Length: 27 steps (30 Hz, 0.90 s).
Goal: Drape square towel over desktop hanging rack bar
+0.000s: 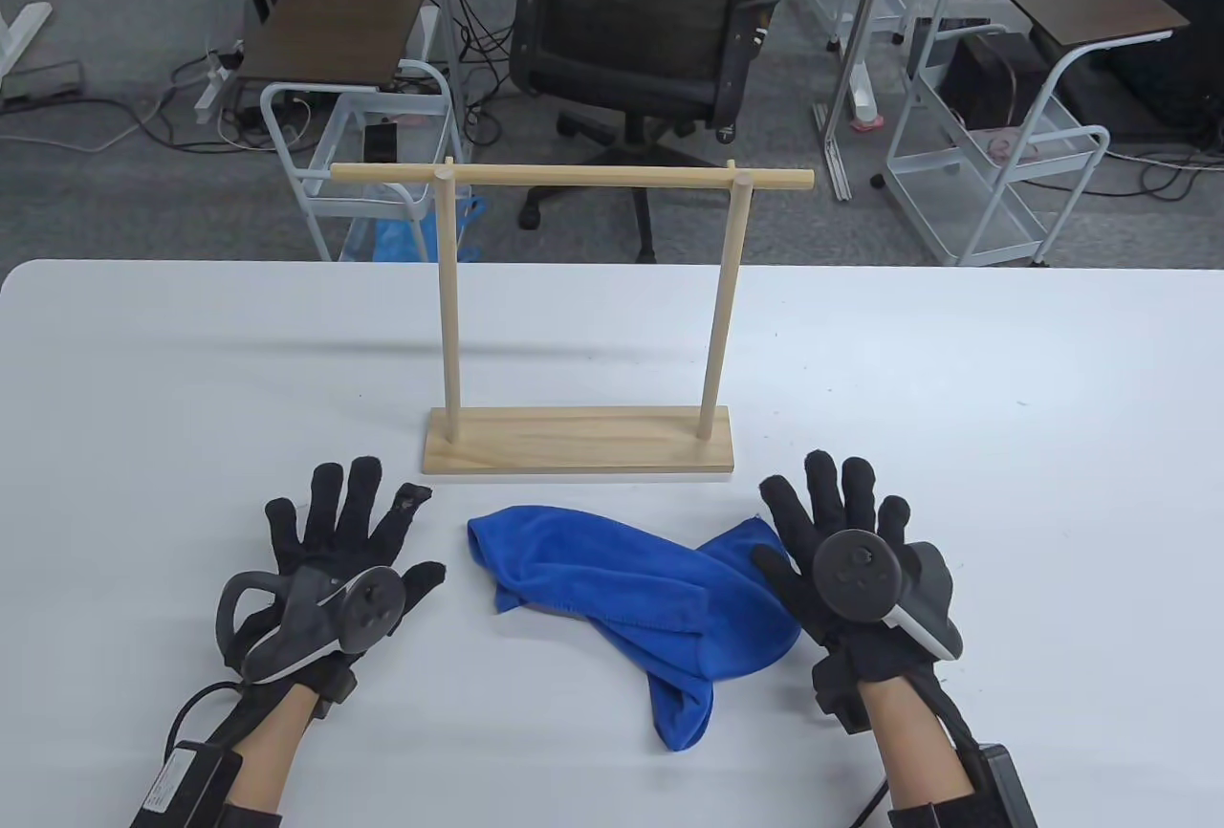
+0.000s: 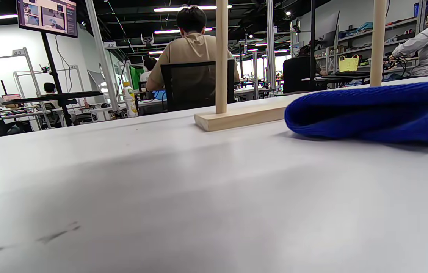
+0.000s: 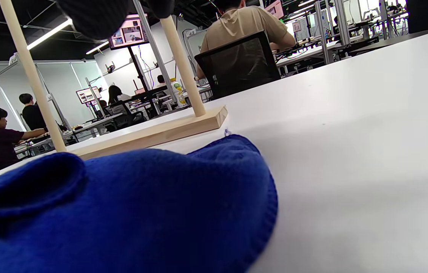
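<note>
The crumpled blue microfibre square towel lies bunched on the white table, at six o'clock from the light wooden desktop hanging rack and just in front of its flat plank base. The round wooden bar on top is bare, so the draping has not begun.

The left hand lies flat at nine o'clock of the towel, fingers spread wide, gripping nothing and apart from the cloth. The right hand sits at three o'clock, also splayed and holding nothing; its thumb is at the cloth's right edge, whether touching I cannot tell.

The step in hand looks like the first grasp. To do it well, each hand should probably find a true corner of the heap, not a fold in the middle: the tip near twelve o'clock by the right thumb looks like one. Pinch two neighbouring corners, lift until the cloth hangs open, carry it above the bar, then lower evenly. The rack looks light, so dragging cloth against a post could tip it.
</note>
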Motion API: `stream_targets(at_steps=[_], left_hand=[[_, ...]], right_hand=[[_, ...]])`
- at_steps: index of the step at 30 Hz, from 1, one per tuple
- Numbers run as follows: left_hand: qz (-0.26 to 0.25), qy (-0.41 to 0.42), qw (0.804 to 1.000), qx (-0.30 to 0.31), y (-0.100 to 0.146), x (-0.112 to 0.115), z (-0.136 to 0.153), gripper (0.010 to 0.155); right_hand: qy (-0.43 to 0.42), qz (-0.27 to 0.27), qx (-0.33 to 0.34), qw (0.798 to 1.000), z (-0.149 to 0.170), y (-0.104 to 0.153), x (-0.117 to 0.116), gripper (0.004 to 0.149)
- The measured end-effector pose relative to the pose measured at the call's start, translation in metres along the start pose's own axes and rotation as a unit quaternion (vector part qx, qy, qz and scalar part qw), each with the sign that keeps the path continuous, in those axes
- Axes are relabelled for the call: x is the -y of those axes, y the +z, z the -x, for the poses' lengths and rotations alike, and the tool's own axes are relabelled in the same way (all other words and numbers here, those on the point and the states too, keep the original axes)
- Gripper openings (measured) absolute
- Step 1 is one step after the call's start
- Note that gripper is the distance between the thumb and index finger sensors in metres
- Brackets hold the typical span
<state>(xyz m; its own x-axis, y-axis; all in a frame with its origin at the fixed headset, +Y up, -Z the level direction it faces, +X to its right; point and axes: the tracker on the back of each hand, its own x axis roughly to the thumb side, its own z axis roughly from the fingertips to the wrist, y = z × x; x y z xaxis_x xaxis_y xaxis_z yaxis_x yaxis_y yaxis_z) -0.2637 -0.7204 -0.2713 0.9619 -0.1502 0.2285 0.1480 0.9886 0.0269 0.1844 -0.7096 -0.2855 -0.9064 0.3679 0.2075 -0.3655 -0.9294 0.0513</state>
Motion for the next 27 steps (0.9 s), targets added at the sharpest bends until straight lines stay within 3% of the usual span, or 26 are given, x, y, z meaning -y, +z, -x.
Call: stream_targets(at_steps=[21,27], left_hand=[[-0.002,0.002,1.000,0.003,0.0016,0.0003,-0.0006,0.085],[-0.002,0.003,1.000,-0.001,0.0022,0.0005,0.0001,0.085]], right_hand=[[-0.011,-0.003,0.003,1.000,0.0027,0.0025,0.0015,0.069],[-0.011,0.021,0.015,1.000,-0.0049,0.0076,0.0056,0.073]])
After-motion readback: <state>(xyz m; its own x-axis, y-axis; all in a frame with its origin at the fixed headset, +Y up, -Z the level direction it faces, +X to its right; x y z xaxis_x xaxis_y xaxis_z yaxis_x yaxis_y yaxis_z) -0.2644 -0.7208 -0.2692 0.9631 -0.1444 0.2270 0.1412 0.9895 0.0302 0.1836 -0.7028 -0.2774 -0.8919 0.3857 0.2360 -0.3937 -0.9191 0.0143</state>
